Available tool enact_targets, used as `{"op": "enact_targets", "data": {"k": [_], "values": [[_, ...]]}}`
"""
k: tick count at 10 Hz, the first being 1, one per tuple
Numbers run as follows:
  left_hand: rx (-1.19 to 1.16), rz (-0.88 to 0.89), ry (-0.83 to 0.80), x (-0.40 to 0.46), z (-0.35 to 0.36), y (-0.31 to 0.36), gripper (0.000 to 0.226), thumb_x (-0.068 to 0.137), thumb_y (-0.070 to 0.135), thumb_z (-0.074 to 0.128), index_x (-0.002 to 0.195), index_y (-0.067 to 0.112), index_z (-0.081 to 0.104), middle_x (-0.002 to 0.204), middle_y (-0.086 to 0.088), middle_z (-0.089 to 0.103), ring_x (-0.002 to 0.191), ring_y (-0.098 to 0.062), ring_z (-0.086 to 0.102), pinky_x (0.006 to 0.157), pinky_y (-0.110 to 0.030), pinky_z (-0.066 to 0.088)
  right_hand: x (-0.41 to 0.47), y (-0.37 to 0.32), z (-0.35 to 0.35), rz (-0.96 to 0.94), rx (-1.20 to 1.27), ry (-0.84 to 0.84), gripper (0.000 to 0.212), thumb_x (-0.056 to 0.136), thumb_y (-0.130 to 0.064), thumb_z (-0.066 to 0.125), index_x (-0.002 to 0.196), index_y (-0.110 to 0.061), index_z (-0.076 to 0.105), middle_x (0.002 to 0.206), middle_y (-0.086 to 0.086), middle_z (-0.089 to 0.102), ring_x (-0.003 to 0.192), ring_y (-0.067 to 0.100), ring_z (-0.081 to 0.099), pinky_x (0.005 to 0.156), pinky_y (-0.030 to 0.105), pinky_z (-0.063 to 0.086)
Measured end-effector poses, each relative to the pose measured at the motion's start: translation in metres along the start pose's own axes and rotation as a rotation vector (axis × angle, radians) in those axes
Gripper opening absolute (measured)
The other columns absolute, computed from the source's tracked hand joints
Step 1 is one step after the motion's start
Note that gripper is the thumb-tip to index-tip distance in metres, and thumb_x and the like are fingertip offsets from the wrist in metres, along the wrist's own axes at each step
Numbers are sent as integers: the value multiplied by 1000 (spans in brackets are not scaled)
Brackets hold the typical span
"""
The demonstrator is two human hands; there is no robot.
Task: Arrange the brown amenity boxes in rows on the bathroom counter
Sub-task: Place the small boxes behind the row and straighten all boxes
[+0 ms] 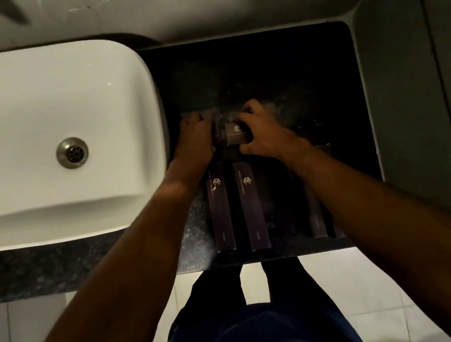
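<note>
Head view, layout: I looked straight down on a dark speckled counter [276,69]; white sink [47,139] lay to the left of both hands.
Left hand [195,140]: it lay palm down, fingers curled over something at the far row. I could not tell whether it pinched a box or only pressed on one; the box under it was almost wholly hidden.
Right hand [263,130]: fingers and thumb were wrapped round a small brown box [235,134], logo face up, just right of the left hand and touching or nearly touching it.
Long boxes: two long brown boxes, one [220,209] below the left hand and one [252,204] below the gap between the hands, lay side by side, slightly apart, running towards me.
Right side: a third long box [316,216] lay under the right forearm, very dim; there may have been more beside it, too dark to say.
Handling, judged: printed card cartons, likely light and stiff enough along the edges but easy to crush on the broad faces; smooth card on polished stone would slide readily.
Grip, judged: I would take the small box by its two opposite side walls, near the middle, and nudge the long ones by their ends.
Stage, judged: near row partly laid, far row being squared up.
</note>
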State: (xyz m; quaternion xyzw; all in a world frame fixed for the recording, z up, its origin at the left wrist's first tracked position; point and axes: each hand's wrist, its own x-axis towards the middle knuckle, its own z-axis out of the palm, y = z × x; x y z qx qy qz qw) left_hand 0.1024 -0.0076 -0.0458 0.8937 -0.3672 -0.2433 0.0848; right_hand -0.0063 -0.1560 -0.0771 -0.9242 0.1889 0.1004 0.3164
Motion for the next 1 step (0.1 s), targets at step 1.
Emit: {"op": "enact_targets", "data": {"k": [1], "values": [[40,-3,-27,-2,-5,5,60,79,3,69,136,7,51,140,-22,44,125,-44,43,107,-43,36,0,-7,-6,-11,0,-25,69,64,-28,81,125,-14,53,134,7,33,114,27,47,96,38,50]]}}
